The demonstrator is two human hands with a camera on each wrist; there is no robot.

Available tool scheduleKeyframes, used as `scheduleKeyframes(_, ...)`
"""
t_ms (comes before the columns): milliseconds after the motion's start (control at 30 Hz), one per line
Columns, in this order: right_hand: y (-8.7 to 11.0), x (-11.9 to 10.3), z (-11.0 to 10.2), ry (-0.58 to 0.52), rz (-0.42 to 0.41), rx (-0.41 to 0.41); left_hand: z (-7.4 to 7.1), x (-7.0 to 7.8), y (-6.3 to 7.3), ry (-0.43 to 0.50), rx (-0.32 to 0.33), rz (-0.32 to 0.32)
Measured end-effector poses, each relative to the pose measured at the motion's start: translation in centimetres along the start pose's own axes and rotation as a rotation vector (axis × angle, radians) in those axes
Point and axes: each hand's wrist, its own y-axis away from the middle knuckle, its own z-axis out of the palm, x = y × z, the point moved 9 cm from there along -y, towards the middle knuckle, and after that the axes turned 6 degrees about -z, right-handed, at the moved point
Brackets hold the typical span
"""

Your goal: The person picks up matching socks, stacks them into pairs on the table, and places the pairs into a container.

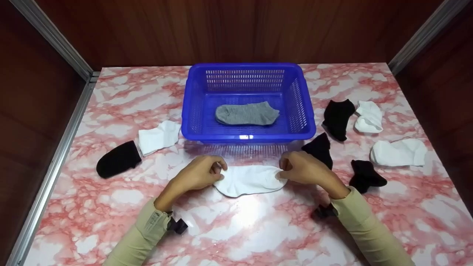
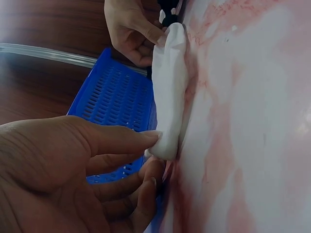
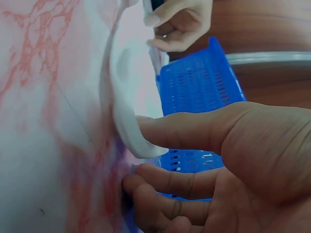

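A white sock (image 1: 251, 180) lies stretched sideways in front of the blue basket, between my two hands. My left hand (image 1: 200, 173) pinches its left end; in the left wrist view the thumb (image 2: 146, 140) presses on the white fabric with the fingers below. At the opposite end my right hand (image 1: 303, 168) holds the sock, its thumb (image 3: 170, 130) on top in the right wrist view. Inside the blue plastic basket (image 1: 248, 137) a grey sock (image 1: 247, 113) lies flat.
Left of the basket are a white sock (image 1: 159, 137) and a black sock (image 1: 118, 159). To the right lie black socks (image 1: 338, 119), (image 1: 320, 150), a black bunched sock (image 1: 366, 176) and white socks (image 1: 369, 117), (image 1: 399, 152). Wooden panels (image 1: 236, 31) enclose the marbled table (image 1: 122, 229).
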Motion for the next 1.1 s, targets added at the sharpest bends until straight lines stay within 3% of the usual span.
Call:
scheduleKeyframes(367,0.5,-0.8,-1.8,-0.009,-0.019,0.087,-0.9,-0.1,0.3,0.023,0.005,-0.017)
scheduleKeyframes(800,1.6,-2.7,-4.9,-0.057,-0.132,0.223,-3.2,-0.3,1.6,0.005,0.103,0.025)
scheduleKeyframes(1100,3.3,-2.3,-8.0,-0.126,-0.101,0.307,-5.8,2.1,2.8,-0.010,0.146,0.079)
